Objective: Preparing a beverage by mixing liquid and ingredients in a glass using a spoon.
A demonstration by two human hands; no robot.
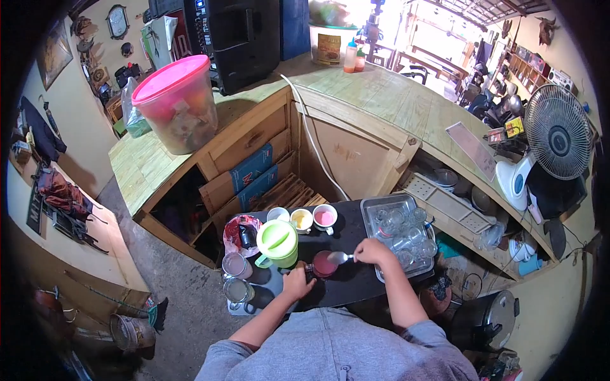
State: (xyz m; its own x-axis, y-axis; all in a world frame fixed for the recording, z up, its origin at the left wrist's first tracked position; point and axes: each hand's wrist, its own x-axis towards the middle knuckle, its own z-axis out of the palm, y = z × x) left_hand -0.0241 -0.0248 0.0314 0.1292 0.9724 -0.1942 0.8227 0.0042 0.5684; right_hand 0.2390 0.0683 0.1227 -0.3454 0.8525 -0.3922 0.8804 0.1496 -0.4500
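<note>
On a dark table [353,285], a glass mug [325,265] holds a reddish-pink drink. My left hand [297,283] grips it at its handle. In my right hand [372,252] is a metal spoon [338,257], its bowl just over the mug's right rim. Left of the mug stands a green lidded plastic pitcher [278,243]. Behind are a cup with pink contents [325,217], a cup with yellowish contents [301,220] and a whitish cup [278,215]. Two glass mugs of cloudy liquid, one farther back [237,265] and one nearer me [238,289], line the left edge.
A clear plastic tray [381,207] of upturned glassware sits at the right. An open red-and-pink bag [233,229] lies behind the pitcher. Around the table runs a wooden counter [376,90] bearing a pink-lidded tub [176,107], a black speaker [243,43] and a fan [558,132].
</note>
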